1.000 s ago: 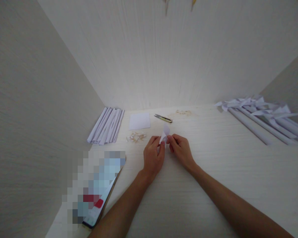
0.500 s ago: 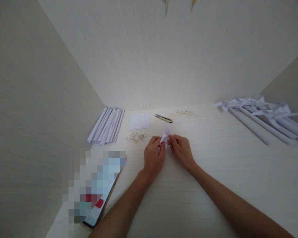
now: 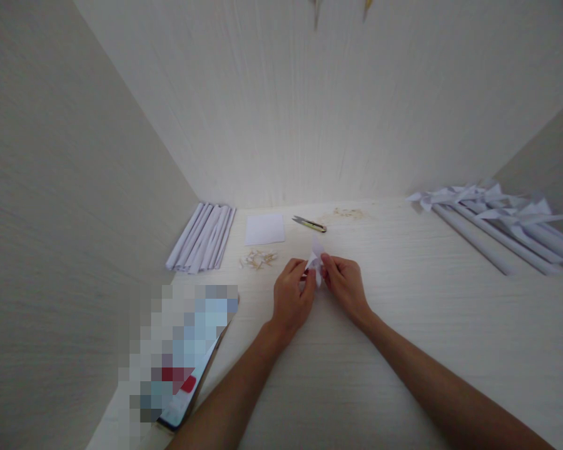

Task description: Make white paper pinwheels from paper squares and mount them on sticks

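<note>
My left hand (image 3: 291, 299) and my right hand (image 3: 346, 285) meet over the middle of a pale wooden table (image 3: 403, 337). Between their fingertips they pinch a small folded piece of white paper (image 3: 316, 259), whose tip sticks up above the fingers. Most of the paper is hidden by the fingers. Just beyond the hands lie a flat white paper square (image 3: 264, 229) and a small pair of snips (image 3: 309, 223).
Several rolled white paper sticks (image 3: 201, 238) lie at the left by the wall. Small wooden bits (image 3: 258, 259) are scattered near them. Finished paper pinwheels on sticks (image 3: 497, 219) lie at the right. A phone (image 3: 182, 369) rests at the near left edge.
The hands have shifted slightly to the right and closer together, and the paper's upstanding tip looks smaller and more covered by the fingers.
</note>
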`<action>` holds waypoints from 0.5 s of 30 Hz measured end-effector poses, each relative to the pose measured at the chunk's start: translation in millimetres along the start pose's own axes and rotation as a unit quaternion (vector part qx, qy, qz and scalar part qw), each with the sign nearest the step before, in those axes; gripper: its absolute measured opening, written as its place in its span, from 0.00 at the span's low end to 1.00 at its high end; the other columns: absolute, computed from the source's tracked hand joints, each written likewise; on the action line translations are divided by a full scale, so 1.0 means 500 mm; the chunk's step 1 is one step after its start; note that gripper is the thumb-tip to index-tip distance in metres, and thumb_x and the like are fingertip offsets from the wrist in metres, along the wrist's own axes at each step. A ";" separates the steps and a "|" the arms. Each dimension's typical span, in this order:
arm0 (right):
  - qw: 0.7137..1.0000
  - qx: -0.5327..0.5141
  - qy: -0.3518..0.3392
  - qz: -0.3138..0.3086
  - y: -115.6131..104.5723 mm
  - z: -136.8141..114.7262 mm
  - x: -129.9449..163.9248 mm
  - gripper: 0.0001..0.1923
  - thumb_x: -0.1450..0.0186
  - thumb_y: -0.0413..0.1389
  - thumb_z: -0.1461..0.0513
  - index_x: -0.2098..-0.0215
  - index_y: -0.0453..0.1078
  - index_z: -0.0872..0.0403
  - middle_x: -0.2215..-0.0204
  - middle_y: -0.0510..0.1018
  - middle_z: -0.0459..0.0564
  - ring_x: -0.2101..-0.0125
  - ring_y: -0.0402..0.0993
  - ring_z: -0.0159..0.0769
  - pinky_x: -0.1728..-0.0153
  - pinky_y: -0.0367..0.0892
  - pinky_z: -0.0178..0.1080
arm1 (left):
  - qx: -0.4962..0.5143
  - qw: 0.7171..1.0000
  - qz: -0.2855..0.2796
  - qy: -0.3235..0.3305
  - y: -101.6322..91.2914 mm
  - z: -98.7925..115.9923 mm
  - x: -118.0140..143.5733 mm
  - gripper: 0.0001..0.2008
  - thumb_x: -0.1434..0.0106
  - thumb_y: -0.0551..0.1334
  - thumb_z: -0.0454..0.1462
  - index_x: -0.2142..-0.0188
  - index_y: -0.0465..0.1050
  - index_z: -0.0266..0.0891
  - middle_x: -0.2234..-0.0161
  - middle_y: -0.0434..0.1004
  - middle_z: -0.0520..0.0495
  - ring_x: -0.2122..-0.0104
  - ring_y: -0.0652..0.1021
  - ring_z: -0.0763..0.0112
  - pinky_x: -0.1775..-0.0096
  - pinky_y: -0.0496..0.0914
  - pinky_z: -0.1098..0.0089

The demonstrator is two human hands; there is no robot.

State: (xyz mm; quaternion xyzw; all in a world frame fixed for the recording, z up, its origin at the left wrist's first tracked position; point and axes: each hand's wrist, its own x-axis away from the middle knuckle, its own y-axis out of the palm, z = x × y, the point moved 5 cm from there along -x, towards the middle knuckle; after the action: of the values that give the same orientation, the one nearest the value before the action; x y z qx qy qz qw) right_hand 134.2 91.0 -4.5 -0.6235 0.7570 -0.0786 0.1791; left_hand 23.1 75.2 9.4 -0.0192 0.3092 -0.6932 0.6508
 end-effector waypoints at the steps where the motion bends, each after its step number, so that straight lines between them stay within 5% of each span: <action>1: 1.000 -0.003 0.000 0.000 0.000 0.000 0.000 0.24 0.41 0.42 0.51 0.89 0.56 0.55 0.92 0.56 0.41 0.88 0.52 0.25 0.86 0.48 0.30 | 0.002 1.000 -0.001 0.000 0.000 0.000 0.000 0.09 0.41 0.49 0.35 0.68 0.67 0.37 0.68 0.66 0.48 0.69 0.70 0.75 0.67 0.69 0.75; 15: 0.999 -0.012 0.011 0.028 -0.007 -0.002 0.002 0.24 0.40 0.40 0.51 0.88 0.53 0.54 0.90 0.57 0.41 0.87 0.52 0.26 0.84 0.49 0.31 | 0.086 0.996 -0.029 -0.001 -0.003 0.008 -0.002 0.11 0.41 0.51 0.36 0.67 0.71 0.37 0.69 0.67 0.47 0.69 0.70 0.75 0.72 0.69 0.77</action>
State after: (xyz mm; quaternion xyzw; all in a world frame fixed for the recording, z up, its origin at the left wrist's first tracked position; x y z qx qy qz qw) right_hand 136.9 88.9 -2.4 -0.6030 0.7771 -0.0710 0.1656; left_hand 23.5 74.5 13.9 0.0269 0.2473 -0.7355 0.6302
